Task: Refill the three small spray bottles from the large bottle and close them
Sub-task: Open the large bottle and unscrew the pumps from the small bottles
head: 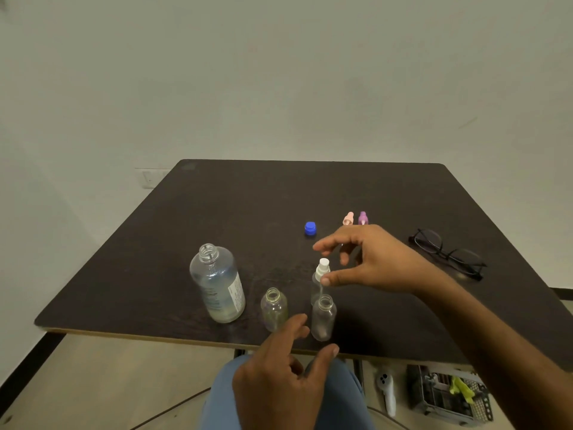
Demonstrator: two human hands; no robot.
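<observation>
The large clear bottle (218,285) stands uncapped at the table's front left, part full of liquid. Its blue cap (310,228) lies farther back. Two small clear bottles stand open near the front edge, one (274,308) on the left and one (323,318) on the right. Behind them a third small bottle (319,282) carries a white spray top. My right hand (369,259) hovers over that top, fingers spread, thumb beside its collar. My left hand (285,373) is open in front of the two open bottles. A pink spray top (348,218) and a purple one (362,218) lie behind my right hand.
Black-framed glasses (446,252) lie at the right of the dark table (217,197). Below the front edge are my blue-trousered knees (223,398), a white controller (387,392) and a wire basket (449,395) on the floor. A pale wall rises behind the table.
</observation>
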